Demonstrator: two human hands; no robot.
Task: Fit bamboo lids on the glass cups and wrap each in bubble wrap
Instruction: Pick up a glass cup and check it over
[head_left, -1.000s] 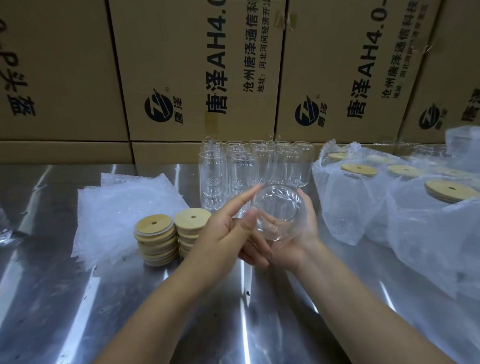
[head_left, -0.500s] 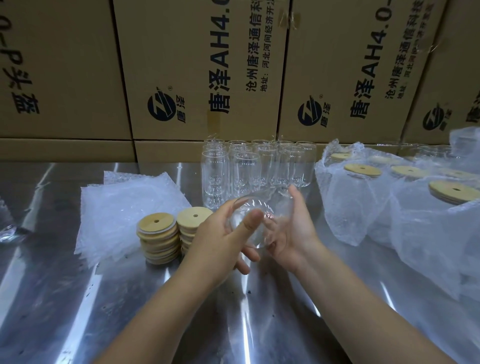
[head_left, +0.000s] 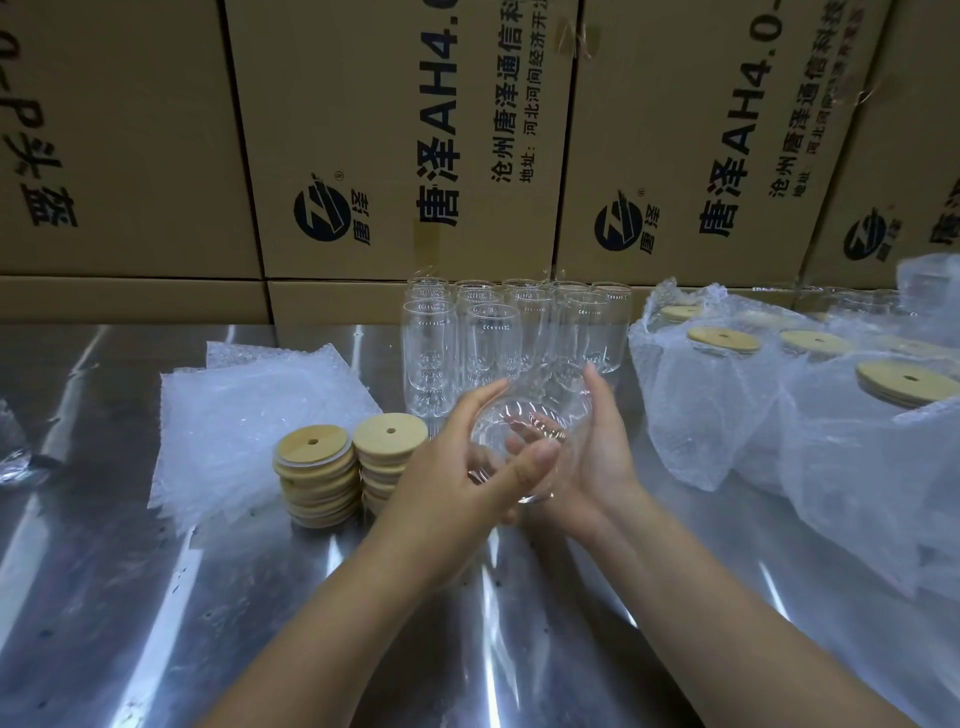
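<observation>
A clear glass cup (head_left: 530, 415) is held tilted above the steel table between both hands. My left hand (head_left: 457, 467) grips its left side, thumb across the front. Against its right side lies my right hand (head_left: 597, 447), fingers pointing up. Two stacks of round bamboo lids (head_left: 353, 467) stand just left of my hands. A pile of flat bubble wrap sheets (head_left: 249, 415) lies further left. Several empty glass cups (head_left: 498, 332) stand in a cluster behind the hands.
Several lidded cups in bubble wrap (head_left: 779, 395) crowd the right side of the table. Cardboard boxes (head_left: 405, 135) form a wall along the back. The shiny steel table (head_left: 156, 597) stretches toward the near edge. A clear object (head_left: 15, 457) sits at the far left.
The cup has turned in my hands and dropped slightly. Its rounded end faced me earlier; now it sits lower between both palms, with my left thumb across its front.
</observation>
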